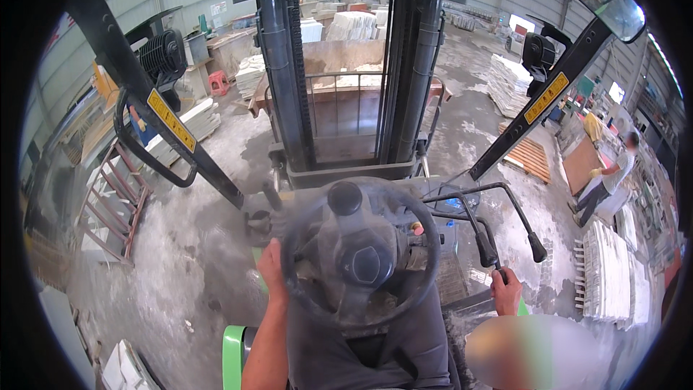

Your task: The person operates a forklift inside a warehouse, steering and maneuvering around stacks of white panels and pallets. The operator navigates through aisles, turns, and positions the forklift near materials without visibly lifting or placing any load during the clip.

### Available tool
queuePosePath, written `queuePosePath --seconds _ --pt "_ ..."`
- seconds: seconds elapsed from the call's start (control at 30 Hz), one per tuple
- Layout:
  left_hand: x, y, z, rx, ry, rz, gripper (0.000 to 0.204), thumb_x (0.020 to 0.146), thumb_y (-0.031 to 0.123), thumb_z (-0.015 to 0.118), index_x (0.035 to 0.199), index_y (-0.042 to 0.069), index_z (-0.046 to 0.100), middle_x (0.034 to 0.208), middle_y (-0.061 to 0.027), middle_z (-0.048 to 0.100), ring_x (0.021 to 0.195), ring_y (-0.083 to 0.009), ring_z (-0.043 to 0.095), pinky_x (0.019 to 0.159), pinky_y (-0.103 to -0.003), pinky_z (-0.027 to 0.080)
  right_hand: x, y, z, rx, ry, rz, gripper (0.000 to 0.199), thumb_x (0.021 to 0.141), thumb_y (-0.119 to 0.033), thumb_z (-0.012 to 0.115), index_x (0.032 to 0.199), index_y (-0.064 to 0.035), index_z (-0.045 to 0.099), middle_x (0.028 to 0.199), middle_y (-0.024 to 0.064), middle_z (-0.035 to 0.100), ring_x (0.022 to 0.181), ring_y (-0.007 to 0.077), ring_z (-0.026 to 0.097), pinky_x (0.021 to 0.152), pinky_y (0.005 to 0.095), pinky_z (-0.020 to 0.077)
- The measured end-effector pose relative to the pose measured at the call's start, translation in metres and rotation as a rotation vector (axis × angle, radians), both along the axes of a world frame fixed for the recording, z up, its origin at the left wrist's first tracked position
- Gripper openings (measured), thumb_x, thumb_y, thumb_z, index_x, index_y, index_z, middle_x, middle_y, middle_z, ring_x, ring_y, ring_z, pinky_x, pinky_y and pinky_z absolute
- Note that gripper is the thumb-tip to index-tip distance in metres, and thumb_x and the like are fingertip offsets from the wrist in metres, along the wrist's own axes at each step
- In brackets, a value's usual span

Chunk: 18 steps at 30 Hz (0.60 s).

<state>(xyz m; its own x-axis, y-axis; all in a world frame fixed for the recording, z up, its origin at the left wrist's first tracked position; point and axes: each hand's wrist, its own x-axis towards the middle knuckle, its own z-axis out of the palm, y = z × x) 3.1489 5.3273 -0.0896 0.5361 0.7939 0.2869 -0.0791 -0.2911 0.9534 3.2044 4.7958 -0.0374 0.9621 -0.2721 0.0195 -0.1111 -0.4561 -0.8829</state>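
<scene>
I sit in a forklift behind a black steering wheel with a round spinner knob at its upper part. My left hand is closed at the left side of the wheel's rim, thumb pointing up; its other fingers are mostly hidden. On the right, my right hand is closed around the end of a control lever. Other bent black levers with knobs stand beside it. Left of the wheel's upper part is a short, dark upright lever.
Beyond the mast is a large rusty metal bin holding pale pieces. A person stands at the right near stacked pale slabs and a wooden pallet. Metal racks and a red stool are at left.
</scene>
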Motion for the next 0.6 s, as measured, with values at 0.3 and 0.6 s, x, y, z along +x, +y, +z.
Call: queuePosePath --seconds 0.3,0.6 --pt "0.003 -0.042 0.008 0.385 -0.048 0.028 0.033 0.106 0.025 0.055 0.088 0.0 0.065 0.08 -0.0213 0.065 0.067 -0.0396 0.06 0.058 -0.051 0.044 0.028 -0.064 -0.006 -0.132 -0.039 -0.006 0.027 0.102 -0.02 0.062 0.123 -0.0047 0.069 0.078 -0.0004 0.06 0.064 0.0076 0.052 0.056 0.0273 0.0441" --pt "0.005 -0.136 0.019 0.075 0.131 0.132 0.039 0.109 0.035 0.044 0.09 0.006 0.062 0.079 -0.0229 0.066 0.074 -0.0491 0.064 0.064 -0.059 0.048 0.086 -0.038 0.105 -0.502 -0.761 0.114 0.039 0.094 -0.032 0.077 0.109 0.0044 0.073 0.104 0.0245 0.073 0.094 0.0413 0.069 0.082 0.0455 0.0569"
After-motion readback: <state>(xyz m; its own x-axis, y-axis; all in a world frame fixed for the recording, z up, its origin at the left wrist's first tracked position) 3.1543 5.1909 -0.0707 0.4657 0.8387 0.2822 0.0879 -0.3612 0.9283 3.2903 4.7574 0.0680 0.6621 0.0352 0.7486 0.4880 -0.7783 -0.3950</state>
